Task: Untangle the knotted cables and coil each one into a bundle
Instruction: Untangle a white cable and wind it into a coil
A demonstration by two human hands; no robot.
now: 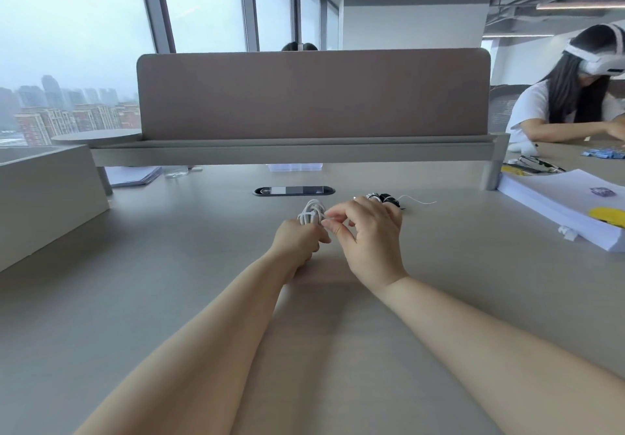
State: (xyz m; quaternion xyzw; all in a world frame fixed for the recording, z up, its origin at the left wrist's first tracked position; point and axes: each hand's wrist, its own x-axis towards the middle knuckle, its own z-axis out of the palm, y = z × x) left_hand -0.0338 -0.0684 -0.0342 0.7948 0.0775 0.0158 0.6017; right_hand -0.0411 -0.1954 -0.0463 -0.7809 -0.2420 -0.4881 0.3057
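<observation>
Left grip [299, 239] fisted round white cable bundle [310, 214]; right grip [368, 231] pinching its loose end [325, 222], just to the right.

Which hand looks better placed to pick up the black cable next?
Probably the right hand: it sits just in front of the black cable, while the left hand grips the white cable bundle.

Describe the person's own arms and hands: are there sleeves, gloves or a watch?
The left forearm and right forearm are bare to the picture's edge, without sleeves. The left hand and right hand wear no gloves; neither wrist carries a watch.
</observation>
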